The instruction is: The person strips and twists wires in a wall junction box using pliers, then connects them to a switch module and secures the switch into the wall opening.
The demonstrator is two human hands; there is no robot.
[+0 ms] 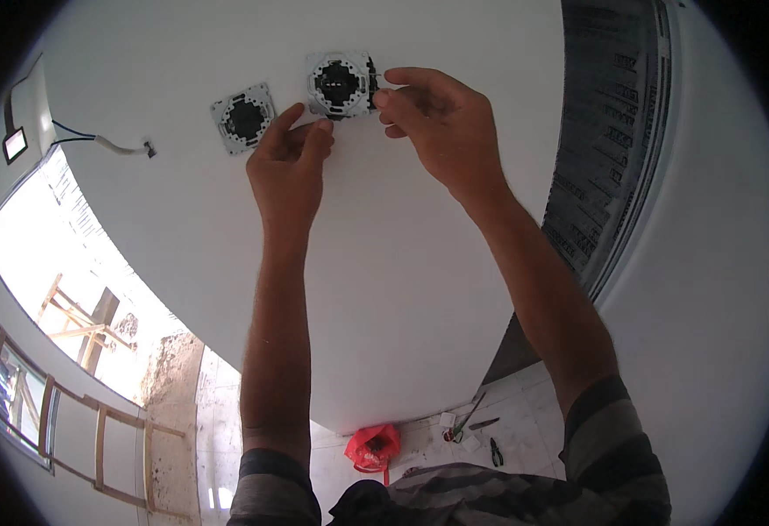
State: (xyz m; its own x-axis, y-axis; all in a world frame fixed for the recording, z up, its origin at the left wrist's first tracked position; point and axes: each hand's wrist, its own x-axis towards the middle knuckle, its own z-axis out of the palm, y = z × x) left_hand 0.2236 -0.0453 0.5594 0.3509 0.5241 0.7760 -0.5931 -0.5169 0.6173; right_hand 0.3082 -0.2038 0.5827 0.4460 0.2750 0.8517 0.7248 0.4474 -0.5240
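A wall socket mechanism (339,85), with a pale metal frame and a black centre, stands slightly out from the white wall. Its dark body shows along its right side and lower edge. My right hand (441,114) is at its right side, thumb and index closing on that edge; any small part between the fingertips is too small to make out. My left hand (288,153) is just below and left of it, index and thumb apart, the thumb tip by the lower edge. To the left, partly behind my left fingers, a second similar mechanism (242,120) sits tilted on the wall.
A white cable (120,149) with dark wires sticks out at the wall's left edge. On the tiled floor below lie a red plastic bag (373,449), pliers (497,452) and other small tools. A film-covered dark frame (608,149) borders the wall on the right. Wooden framing (99,447) stands lower left.
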